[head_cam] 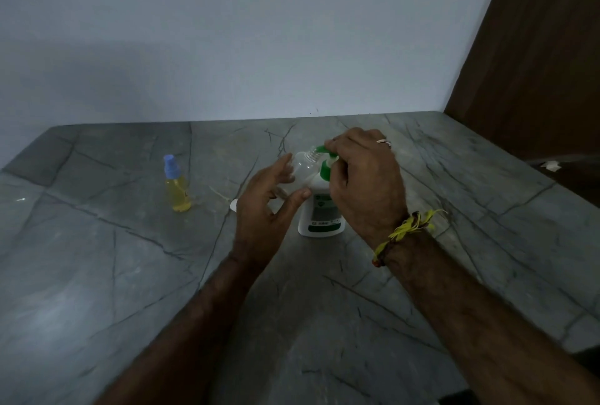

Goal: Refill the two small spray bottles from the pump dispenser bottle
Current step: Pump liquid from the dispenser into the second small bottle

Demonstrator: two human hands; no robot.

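Left hand (264,206) grips clear uncapped bottle (300,170) tilted at green pump (326,157), right hand (363,177) clasping it.

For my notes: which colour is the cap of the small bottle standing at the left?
Blue, on the spray bottle of yellow liquid; head view.

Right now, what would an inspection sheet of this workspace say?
Surface: grey veined stone countertop.
Job's things: pump dispenser bottle upright; clear spray bottle uncapped, tilted, mouth at the green nozzle; yellow-filled spray bottle upright, blue cap on.
Clutter: small white object behind the left wrist, unclear.
Hands: left hand holds the clear bottle; right hand on the pump head, fingers curled.
Cables: nothing seen.
Surroundings: pale wall, brown panel.
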